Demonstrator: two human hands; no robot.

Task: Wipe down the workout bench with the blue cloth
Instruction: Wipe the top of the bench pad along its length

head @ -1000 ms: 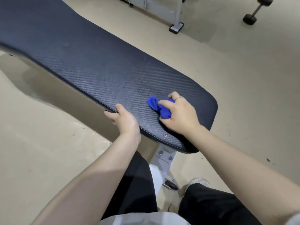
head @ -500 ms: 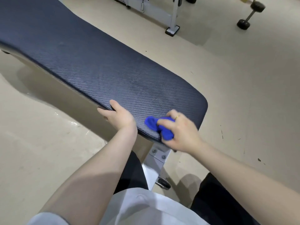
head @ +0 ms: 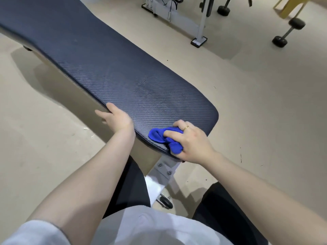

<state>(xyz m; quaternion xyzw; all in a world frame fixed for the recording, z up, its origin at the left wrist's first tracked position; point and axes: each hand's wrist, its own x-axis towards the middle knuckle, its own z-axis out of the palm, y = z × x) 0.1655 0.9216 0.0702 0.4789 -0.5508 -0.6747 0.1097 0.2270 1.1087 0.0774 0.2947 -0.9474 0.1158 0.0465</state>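
The workout bench has a long dark blue textured pad that runs from the upper left to its rounded near end at centre. My right hand is shut on the bunched blue cloth and presses it on the pad's near edge, with part of the cloth hanging over the rim. My left hand grips the pad's left side edge, thumb on top and fingers curled under.
The bench's grey metal support and a small wheel stand below the near end, between my legs. A grey machine frame stands on the beige floor at the back. A black dumbbell and a yellow chair leg are at the upper right.
My right hand has drawn the cloth from the pad's surface back to its near edge, where it now rubs the rim. My left hand keeps its grip on the side edge.
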